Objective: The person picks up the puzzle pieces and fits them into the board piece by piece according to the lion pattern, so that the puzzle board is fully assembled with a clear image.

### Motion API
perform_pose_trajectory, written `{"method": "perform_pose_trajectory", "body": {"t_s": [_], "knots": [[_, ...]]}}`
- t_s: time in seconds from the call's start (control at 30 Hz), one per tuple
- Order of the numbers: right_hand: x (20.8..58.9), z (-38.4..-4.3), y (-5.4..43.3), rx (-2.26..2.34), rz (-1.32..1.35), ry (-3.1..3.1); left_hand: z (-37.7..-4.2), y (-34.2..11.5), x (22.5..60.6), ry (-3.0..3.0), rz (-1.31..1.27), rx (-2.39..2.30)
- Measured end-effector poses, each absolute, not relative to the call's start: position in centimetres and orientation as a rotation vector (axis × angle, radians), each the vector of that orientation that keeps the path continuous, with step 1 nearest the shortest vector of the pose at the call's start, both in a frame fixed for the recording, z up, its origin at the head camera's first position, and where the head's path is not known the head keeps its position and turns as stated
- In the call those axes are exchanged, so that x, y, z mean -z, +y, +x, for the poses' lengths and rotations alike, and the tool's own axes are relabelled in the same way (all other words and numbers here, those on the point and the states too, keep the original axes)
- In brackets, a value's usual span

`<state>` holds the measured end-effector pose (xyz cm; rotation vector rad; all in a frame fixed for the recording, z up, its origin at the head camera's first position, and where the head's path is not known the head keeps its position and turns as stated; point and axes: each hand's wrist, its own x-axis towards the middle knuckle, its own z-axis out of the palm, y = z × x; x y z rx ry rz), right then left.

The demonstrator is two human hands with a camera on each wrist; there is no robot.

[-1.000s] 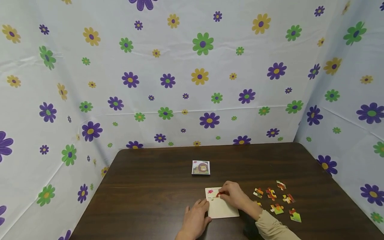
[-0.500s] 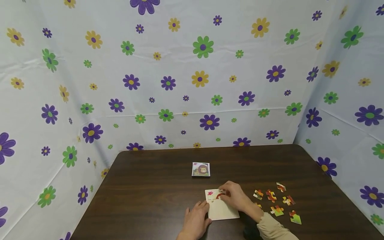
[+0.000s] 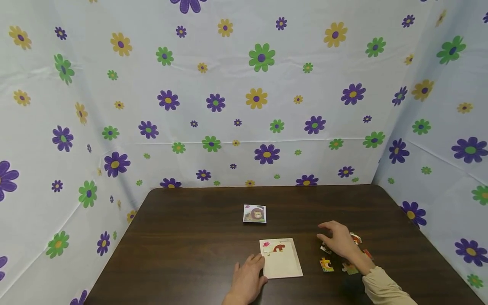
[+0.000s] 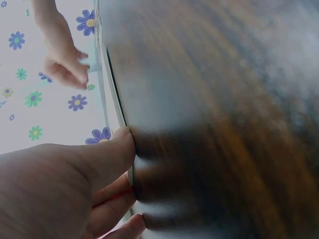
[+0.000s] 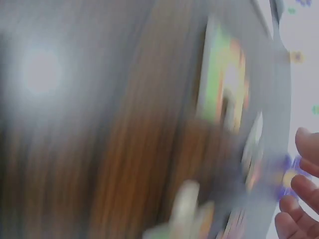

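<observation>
A pale square puzzle board (image 3: pixel 282 264) lies on the table with a pink-flower puzzle piece (image 3: pixel 266 245) and a red-brown arc puzzle piece (image 3: pixel 279 248) fitted along its top. My left hand (image 3: pixel 247 277) rests at the board's left edge. In the left wrist view its thumb and fingertips (image 4: pixel 124 142) touch that edge. My right hand (image 3: pixel 339 239) is over the loose puzzle pieces on the right, fingers apart and holding nothing. It partly covers several of them; a yellow-orange piece (image 3: pixel 326 264) shows beside it. Blurred green and orange pieces (image 5: pixel 222 74) appear in the right wrist view.
Behind the board lies a small picture card (image 3: pixel 254 214) with a lion on it. The dark wood table (image 3: pixel 183 254) ends at a white curtain (image 3: pixel 213 123) printed with flowers. A dark object (image 3: pixel 354 288) is under the right forearm.
My right hand has left the red-brown piece at the board's top and moved right, over the loose pieces. My left hand has stayed at the board's edge.
</observation>
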<state>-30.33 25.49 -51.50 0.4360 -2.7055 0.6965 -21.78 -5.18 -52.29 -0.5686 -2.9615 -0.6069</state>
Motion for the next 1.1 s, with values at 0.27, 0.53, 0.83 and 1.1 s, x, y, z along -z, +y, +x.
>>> {"method": "perform_pose_trajectory", "body": {"t_s": [0.27,0.53,0.83,1.1], "knots": [[51.8,-30.2,30.4,-0.622,0.380,-2.752,-22.4,-5.3,51.7,-2.952,-0.559,0.579],[52.1,-30.0,32.5,-0.701,0.325,-2.800,-22.2,-5.4,51.9,-2.951,-0.543,0.624],[51.2,-30.3,34.8,-0.662,0.277,-2.927,-22.1,-5.3,52.0,-2.939,-0.545,0.611],[51.7,-30.5,35.6,-0.667,0.259,-2.993,-21.9,-5.1,52.2,-2.974,-0.543,0.633]]}}
